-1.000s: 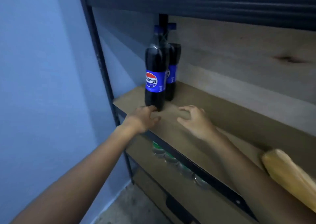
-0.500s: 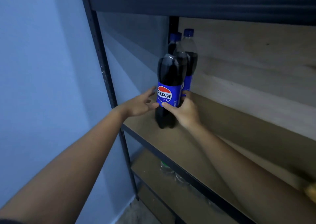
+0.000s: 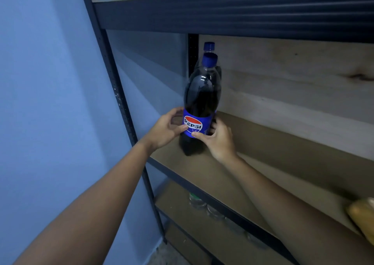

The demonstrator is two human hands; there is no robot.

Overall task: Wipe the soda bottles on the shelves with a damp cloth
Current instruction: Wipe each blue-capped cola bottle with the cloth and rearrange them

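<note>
A dark Pepsi bottle (image 3: 200, 102) with a blue cap and blue label stands upright near the left front of the wooden shelf (image 3: 273, 143). My left hand (image 3: 165, 130) grips its label from the left, thumb on the front. My right hand (image 3: 218, 139) grips it from the right, thumb across the label's lower edge. A second Pepsi bottle (image 3: 209, 47) stands directly behind; only its blue cap and shoulder show. No cloth is in view.
A dark metal upright (image 3: 113, 82) and a blue wall (image 3: 50, 102) bound the left. A dark shelf beam (image 3: 242, 11) hangs overhead. Clear bottles (image 3: 197, 201) sit on the lower shelf. A yellow object (image 3: 362, 218) lies at the right edge.
Both hands rose from the shelf's front edge to the front bottle's label and closed round it. The view has tilted upward and shifted nearer.
</note>
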